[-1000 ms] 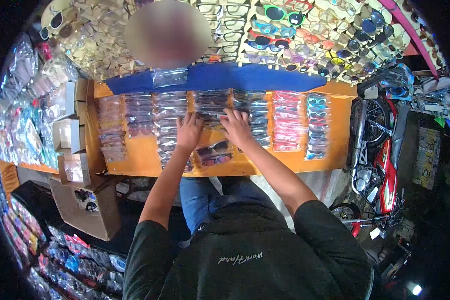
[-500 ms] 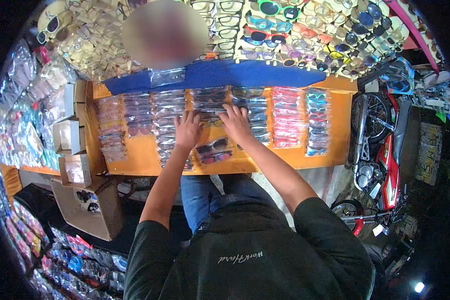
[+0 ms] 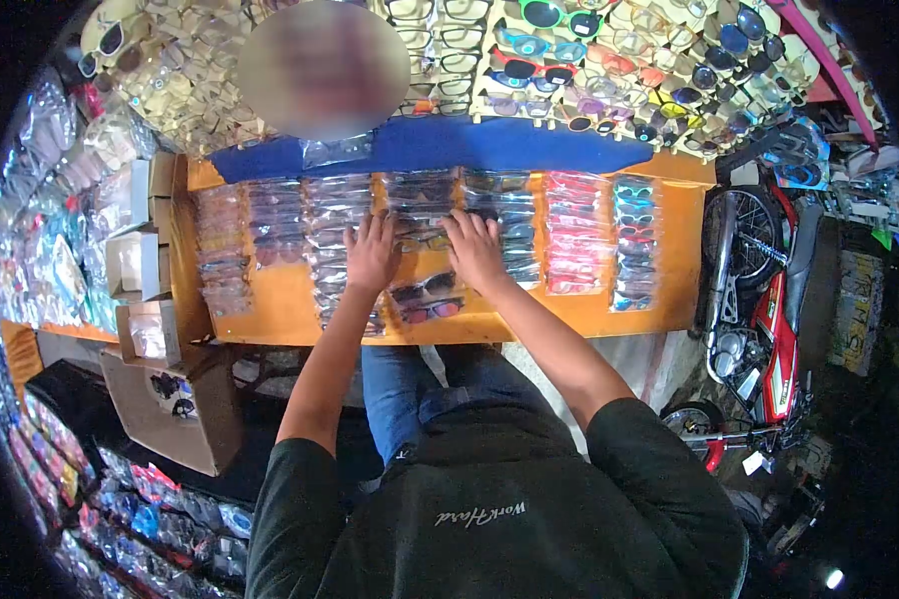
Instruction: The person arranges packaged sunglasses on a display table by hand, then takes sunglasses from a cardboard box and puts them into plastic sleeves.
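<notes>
The fingers of the left hand (image 3: 373, 258) and right hand (image 3: 477, 255) are bent and slightly spread at the nine and three o'clock ends of the bagged yellow glasses (image 3: 427, 242), though whether they pinch the plastic I cannot tell. The step in hand looks like squaring up this column, and the next move seems to call for light, even pressure from both sides. Outward, bagged dark sunglasses (image 3: 428, 289) lie at six o'clock on the orange table (image 3: 282, 299), pink packets (image 3: 574, 240) at three, a blue cloth (image 3: 469, 148) at twelve.
</notes>
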{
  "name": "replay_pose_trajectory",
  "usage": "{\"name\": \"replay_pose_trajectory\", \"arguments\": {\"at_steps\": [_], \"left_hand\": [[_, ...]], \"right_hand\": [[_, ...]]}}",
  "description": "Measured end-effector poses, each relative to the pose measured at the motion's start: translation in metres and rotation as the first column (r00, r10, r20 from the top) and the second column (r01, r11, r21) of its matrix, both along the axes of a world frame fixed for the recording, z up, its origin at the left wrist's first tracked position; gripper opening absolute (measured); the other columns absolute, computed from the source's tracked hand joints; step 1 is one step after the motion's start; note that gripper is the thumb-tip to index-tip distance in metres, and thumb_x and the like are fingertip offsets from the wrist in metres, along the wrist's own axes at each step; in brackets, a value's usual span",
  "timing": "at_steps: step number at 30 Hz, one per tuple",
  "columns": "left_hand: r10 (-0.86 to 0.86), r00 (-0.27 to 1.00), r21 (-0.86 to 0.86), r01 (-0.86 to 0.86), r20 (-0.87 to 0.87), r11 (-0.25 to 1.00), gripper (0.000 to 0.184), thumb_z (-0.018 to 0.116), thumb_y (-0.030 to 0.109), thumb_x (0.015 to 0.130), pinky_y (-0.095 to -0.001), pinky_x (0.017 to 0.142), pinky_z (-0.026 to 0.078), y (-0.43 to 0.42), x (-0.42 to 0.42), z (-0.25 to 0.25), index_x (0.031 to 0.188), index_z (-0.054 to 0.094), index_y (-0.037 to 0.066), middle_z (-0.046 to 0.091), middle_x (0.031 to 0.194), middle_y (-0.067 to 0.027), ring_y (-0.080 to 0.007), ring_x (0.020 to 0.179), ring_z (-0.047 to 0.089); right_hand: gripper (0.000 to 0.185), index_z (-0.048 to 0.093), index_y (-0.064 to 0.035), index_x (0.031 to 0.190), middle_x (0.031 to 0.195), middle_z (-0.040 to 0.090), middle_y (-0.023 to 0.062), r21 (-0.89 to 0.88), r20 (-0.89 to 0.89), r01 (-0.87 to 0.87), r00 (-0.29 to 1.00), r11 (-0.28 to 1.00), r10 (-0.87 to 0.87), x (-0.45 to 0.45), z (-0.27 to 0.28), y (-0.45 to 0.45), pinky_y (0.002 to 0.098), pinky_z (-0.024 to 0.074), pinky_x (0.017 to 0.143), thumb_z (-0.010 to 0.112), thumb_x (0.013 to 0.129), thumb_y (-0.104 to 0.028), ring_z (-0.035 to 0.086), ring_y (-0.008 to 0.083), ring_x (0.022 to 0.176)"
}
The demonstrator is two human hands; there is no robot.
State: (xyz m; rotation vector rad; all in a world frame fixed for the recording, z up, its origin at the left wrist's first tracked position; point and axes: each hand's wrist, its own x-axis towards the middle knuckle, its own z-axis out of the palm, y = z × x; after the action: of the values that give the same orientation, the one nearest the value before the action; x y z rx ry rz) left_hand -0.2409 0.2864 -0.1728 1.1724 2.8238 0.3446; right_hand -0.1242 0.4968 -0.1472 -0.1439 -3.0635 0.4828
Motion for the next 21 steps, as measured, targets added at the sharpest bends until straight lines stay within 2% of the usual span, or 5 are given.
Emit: {"name": "replay_pose_trajectory", "arguments": {"at_steps": [7, 14, 16, 20, 21], "left_hand": [[0.004, 1.0, -0.02, -0.005, -0.005, 1.0, 0.065, 0.069, 0.027, 0.092, -0.0621, 0.11, 0.032, 0.001, 0.002, -0.002, 0.151, 0.047, 0.01, 0.052, 0.149, -0.0096, -0.0318, 0.136, 0.047], [0.028, 0.999, 0.055, -0.027, -0.025, 0.998, 0.064, 0.069, 0.027, 0.092, -0.062, 0.109, 0.032, -0.001, 0.009, 0.004, 0.151, 0.047, 0.014, 0.051, 0.15, -0.009, -0.0316, 0.135, 0.048], [0.077, 0.997, 0.053, -0.077, 0.007, 0.996, 0.057, 0.066, 0.03, 0.096, -0.0644, 0.113, 0.033, -0.004, 0.02, 0.018, 0.148, 0.051, 0.012, 0.051, 0.15, -0.0088, -0.0305, 0.141, 0.044], [0.04, 0.994, 0.012, -0.041, 0.099, 0.999, 0.054, 0.068, 0.029, 0.094, -0.0654, 0.111, 0.034, -0.027, 0.045, 0.01, 0.144, 0.056, 0.013, 0.053, 0.143, -0.0075, -0.0325, 0.137, 0.046], [-0.018, 0.991, -0.052, 0.026, 0.132, 0.998, 0.051, 0.068, 0.028, 0.093, -0.0657, 0.111, 0.034, -0.033, 0.051, 0.009, 0.141, 0.058, 0.014, 0.055, 0.14, -0.007, -0.0333, 0.137, 0.046]], "right_hand": [[0.055, 0.055, -0.0083, 0.143, 0.145, 0.051, 0.0143, -0.015, 0.048, -0.001, 0.999, 1.0, 0.002, -0.001, 0.0, 0.002, 0.0551, 0.0326, 0.109, 0.069, 0.091, -0.012, 0.048, 0.0313, 0.132], [0.052, 0.056, -0.0079, 0.142, 0.144, 0.051, 0.0149, -0.015, -0.009, -0.015, 1.0, 1.0, 0.015, 0.006, 0.004, 0.001, 0.0536, 0.0341, 0.106, 0.068, 0.092, -0.015, 0.048, 0.0314, 0.131], [0.05, 0.057, -0.0074, 0.14, 0.143, 0.051, 0.0152, -0.032, -0.04, -0.023, 0.999, 0.999, 0.022, 0.014, 0.005, -0.003, 0.0532, 0.0344, 0.105, 0.068, 0.092, -0.016, 0.048, 0.0313, 0.131], [0.042, 0.064, -0.0074, 0.129, 0.131, 0.058, 0.0104, -0.053, 0.018, -0.113, 0.993, 0.992, 0.114, 0.039, -0.006, -0.011, 0.0499, 0.0353, 0.103, 0.071, 0.091, -0.023, 0.049, 0.028, 0.128], [0.04, 0.065, -0.0081, 0.126, 0.126, 0.06, 0.0084, -0.071, 0.066, -0.152, 0.985, 0.986, 0.157, 0.044, -0.007, -0.011, 0.0494, 0.0354, 0.103, 0.072, 0.09, -0.024, 0.05, 0.0268, 0.125]]}}
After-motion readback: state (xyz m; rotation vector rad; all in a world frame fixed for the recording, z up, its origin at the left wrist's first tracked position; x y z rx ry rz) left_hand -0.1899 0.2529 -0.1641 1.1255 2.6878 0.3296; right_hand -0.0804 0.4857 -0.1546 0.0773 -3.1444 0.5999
